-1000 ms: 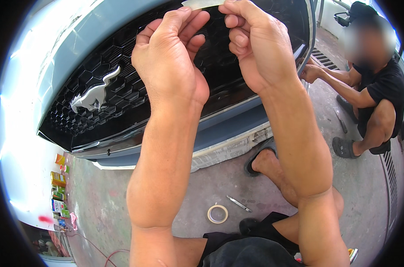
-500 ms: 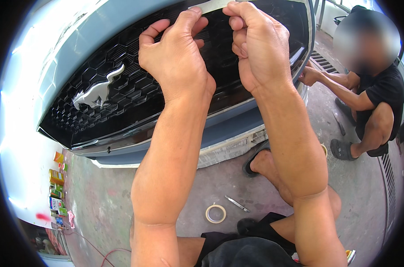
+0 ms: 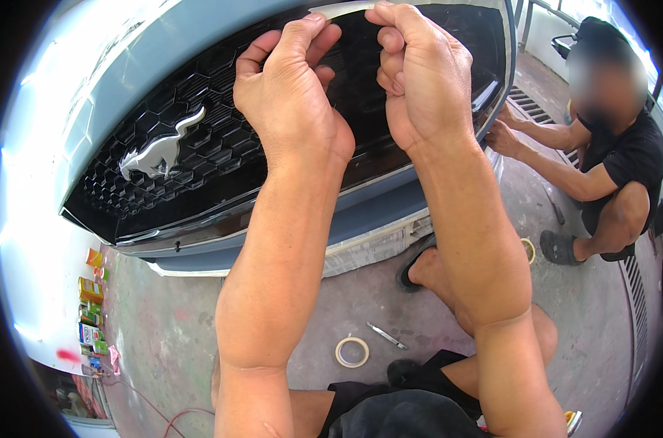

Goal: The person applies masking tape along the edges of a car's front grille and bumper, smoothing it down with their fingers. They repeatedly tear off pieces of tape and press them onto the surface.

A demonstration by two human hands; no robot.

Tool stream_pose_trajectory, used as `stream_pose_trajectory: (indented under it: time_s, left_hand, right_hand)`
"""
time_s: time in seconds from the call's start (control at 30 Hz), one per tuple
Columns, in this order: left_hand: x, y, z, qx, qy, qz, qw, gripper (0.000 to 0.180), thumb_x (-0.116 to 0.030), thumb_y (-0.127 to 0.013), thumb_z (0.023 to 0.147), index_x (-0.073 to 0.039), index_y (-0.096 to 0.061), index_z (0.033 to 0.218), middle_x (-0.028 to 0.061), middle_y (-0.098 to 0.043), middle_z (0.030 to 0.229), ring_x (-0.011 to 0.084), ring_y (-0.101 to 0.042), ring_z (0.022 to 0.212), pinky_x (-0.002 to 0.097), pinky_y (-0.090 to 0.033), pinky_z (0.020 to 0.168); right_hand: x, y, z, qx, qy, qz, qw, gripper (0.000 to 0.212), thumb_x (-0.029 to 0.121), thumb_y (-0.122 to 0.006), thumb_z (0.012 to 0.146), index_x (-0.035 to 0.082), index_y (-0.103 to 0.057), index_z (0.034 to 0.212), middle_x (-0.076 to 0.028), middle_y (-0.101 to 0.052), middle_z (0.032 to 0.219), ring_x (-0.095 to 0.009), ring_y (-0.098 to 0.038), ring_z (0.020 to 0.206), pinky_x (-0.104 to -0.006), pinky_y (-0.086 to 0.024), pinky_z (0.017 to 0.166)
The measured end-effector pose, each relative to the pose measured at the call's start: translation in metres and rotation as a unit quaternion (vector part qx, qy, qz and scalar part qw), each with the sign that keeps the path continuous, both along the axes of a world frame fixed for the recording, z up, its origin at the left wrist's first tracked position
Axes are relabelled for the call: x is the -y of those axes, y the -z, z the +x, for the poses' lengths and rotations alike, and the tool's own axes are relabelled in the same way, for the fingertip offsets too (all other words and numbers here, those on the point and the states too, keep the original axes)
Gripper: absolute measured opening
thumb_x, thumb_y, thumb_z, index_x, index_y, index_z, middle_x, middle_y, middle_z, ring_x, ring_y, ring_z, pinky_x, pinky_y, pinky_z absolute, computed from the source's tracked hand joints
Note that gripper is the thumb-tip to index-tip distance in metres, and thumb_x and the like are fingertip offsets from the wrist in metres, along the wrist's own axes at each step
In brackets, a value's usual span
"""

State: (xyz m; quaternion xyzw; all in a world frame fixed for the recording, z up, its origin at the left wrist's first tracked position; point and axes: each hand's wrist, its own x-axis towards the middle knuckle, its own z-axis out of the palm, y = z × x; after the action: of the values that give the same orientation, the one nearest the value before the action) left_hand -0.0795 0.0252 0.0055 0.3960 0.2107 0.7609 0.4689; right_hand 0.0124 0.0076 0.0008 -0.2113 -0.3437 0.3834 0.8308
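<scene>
Both my arms reach up to the top edge of a car's black front grille (image 3: 229,139). A pale strip of masking tape (image 3: 346,9) stretches between my hands along that edge. My left hand (image 3: 291,98) pinches the strip's left part between thumb and fingertips, its other fingers curled loosely. On the strip's right part, my right hand (image 3: 433,80) has thumb and forefinger pressed together, the other fingers folded in. A silver horse-shaped emblem (image 3: 156,157) sits on the honeycomb mesh to the left. Light blue-grey bodywork (image 3: 145,62) borders the grille above.
On the floor lie a tape roll (image 3: 352,339) and a slim cutter knife (image 3: 387,336). To the right a co-worker (image 3: 616,153) squats, hands at the bumper's side. Several paint cans (image 3: 90,314) line the left wall. A red hose (image 3: 172,422) runs at lower left.
My hands have shifted only slightly, still on the tape at the grille's top edge. At the right, the co-worker's head and hands have moved a little.
</scene>
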Motion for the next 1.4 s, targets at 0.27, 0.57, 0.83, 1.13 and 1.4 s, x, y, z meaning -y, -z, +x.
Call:
stream_pose_trajectory:
  time_s: [0.27,0.57,0.83,1.13,1.4]
  left_hand:
    - [0.000,-0.003,0.001,0.002,0.009,0.008,1.000,0.040,-0.006,-0.079,0.084,-0.002,-0.051,0.112,0.0072,-0.070,0.095,0.0174,-0.074,0.091,0.0275,-0.044,0.067]
    - [-0.005,-0.002,-0.005,-0.015,-0.007,0.036,0.999,0.045,-0.003,-0.079,0.083,0.001,-0.050,0.116,0.0104,-0.069,0.097,0.0189,-0.074,0.090,0.0267,-0.044,0.065]
    - [-0.006,-0.004,-0.002,0.003,0.016,0.013,1.000,0.048,-0.003,-0.079,0.083,0.002,-0.047,0.118,0.0120,-0.068,0.099,0.0193,-0.074,0.088,0.0269,-0.044,0.064]
    - [-0.007,-0.001,-0.005,-0.014,-0.004,0.032,0.999,0.050,-0.003,-0.080,0.081,0.002,-0.047,0.118,0.0114,-0.069,0.097,0.0193,-0.074,0.088,0.0284,-0.045,0.065]
    - [-0.010,-0.001,-0.005,0.007,0.022,0.028,0.999,0.045,-0.003,-0.079,0.082,0.002,-0.049,0.116,0.0112,-0.069,0.097,0.0194,-0.074,0.090,0.0266,-0.045,0.064]
  right_hand:
    - [-0.007,0.001,0.000,0.017,0.052,0.027,0.998,0.016,0.011,-0.073,0.086,0.001,-0.071,0.074,0.006,-0.050,0.060,-0.002,-0.039,0.052,-0.0236,-0.027,0.046]
    - [0.000,-0.002,-0.001,0.070,0.095,0.002,0.993,0.016,0.011,-0.072,0.087,-0.003,-0.078,0.087,0.005,-0.051,0.059,-0.002,-0.040,0.054,-0.0249,-0.030,0.049]
    - [-0.003,-0.002,0.003,0.050,0.057,-0.020,0.997,0.016,0.011,-0.071,0.087,-0.003,-0.075,0.082,0.006,-0.048,0.059,-0.002,-0.037,0.053,-0.0262,-0.028,0.050]
    - [-0.008,0.003,0.001,0.037,0.043,0.003,0.998,0.015,0.009,-0.069,0.087,-0.001,-0.072,0.076,0.005,-0.049,0.062,-0.003,-0.037,0.053,-0.0250,-0.027,0.049]
    - [-0.007,-0.005,0.005,0.000,-0.015,-0.062,0.998,0.016,0.011,-0.065,0.095,0.005,-0.067,0.081,0.007,-0.047,0.062,-0.001,-0.035,0.045,-0.0221,-0.023,0.041]
